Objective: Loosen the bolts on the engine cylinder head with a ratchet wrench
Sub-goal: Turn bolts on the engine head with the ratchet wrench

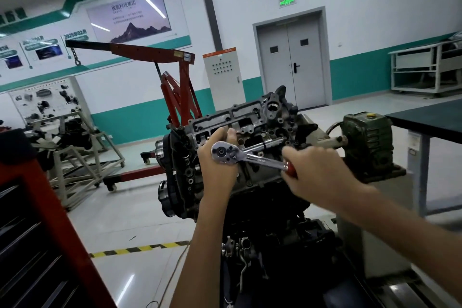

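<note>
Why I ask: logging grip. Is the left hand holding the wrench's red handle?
No: the right hand grips the handle; the left hand is at the head of the wrench.

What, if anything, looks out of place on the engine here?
A chrome bar lies across the tilted cylinder head, behind the ratchet wrench; seemingly unheld, it might slide off.

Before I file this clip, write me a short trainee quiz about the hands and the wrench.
1. True or false: the right hand grips the ratchet wrench by its red handle.
2. In this view, the wrench's head overlaps: A) the left hand B) a door C) the floor.
3. What colour is the hoist behind the cylinder head?
Key: 1 true; 2 A; 3 red.
</note>
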